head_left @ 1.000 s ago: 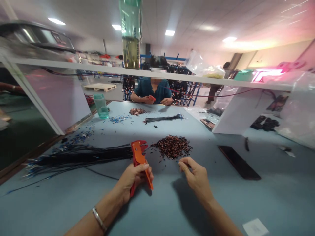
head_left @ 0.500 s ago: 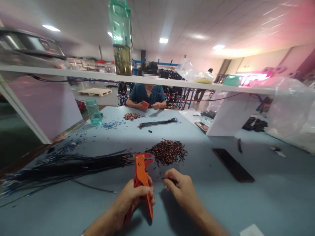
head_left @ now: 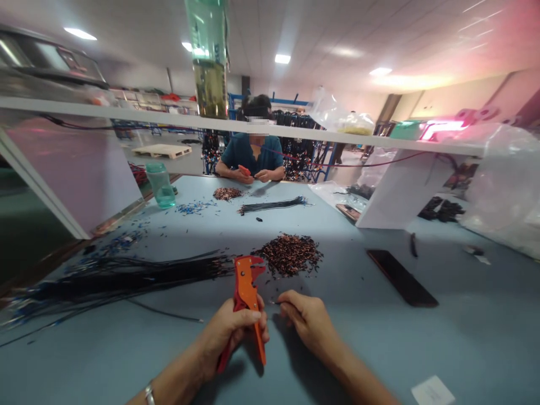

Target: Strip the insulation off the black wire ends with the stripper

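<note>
My left hand [head_left: 242,326] is wrapped round the handles of an orange and red wire stripper [head_left: 246,284], its jaws pointing away from me. To the right of it, my right hand [head_left: 306,315] is closed in a pinch on a thin wire [head_left: 272,302]; only a short tip sticks out from the fingers, and the rest is hidden. Just beyond the hands lies a pile of small black and copper-coloured wire offcuts [head_left: 291,254]. A bundle of long black wires [head_left: 147,278] stretches to the left, with blue and pale ends at its far left.
Phone [head_left: 403,278] on the right, paper slip [head_left: 433,391] near the front. Blue bits [head_left: 122,242] are scattered at left. Farther back: green bottle [head_left: 160,188], second wire bundle [head_left: 272,205], second offcut pile [head_left: 228,193]. A shelf [head_left: 169,118] spans the table. A person [head_left: 251,154] sits opposite.
The view has tilted down slightly. Both hands keep their grips; the tip in my right hand now points left toward the stripper and shows paler than before.
</note>
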A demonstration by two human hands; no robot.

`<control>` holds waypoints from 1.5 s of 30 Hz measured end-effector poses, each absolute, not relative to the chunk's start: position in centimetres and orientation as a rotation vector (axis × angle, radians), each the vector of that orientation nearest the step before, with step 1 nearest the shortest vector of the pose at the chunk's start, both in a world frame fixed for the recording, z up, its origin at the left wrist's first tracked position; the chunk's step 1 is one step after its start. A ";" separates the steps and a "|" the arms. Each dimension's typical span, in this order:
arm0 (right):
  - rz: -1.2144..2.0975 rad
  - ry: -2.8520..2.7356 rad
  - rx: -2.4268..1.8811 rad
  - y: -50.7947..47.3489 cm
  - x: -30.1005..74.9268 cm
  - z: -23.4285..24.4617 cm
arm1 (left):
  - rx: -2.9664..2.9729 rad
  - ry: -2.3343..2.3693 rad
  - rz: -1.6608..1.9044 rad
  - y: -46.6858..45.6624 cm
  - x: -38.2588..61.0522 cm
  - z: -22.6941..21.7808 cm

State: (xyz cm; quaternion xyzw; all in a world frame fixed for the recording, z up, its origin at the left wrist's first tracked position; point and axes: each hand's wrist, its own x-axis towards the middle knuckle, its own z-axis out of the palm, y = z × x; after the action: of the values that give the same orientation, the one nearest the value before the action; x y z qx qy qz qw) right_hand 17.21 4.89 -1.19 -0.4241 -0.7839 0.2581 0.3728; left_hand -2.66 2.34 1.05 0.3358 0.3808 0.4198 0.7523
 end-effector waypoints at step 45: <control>1.496 -1.308 -1.028 3.1 16.3 1.4 | 2.708 1.134 1.221 2.5 -3.1 -0.3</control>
State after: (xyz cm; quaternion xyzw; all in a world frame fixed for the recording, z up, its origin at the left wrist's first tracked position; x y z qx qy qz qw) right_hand 16.26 3.11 1.42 -0.4133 -0.5260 0.6014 0.4368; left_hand -3.09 2.52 -0.27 0.8515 0.3566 0.3838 -0.0192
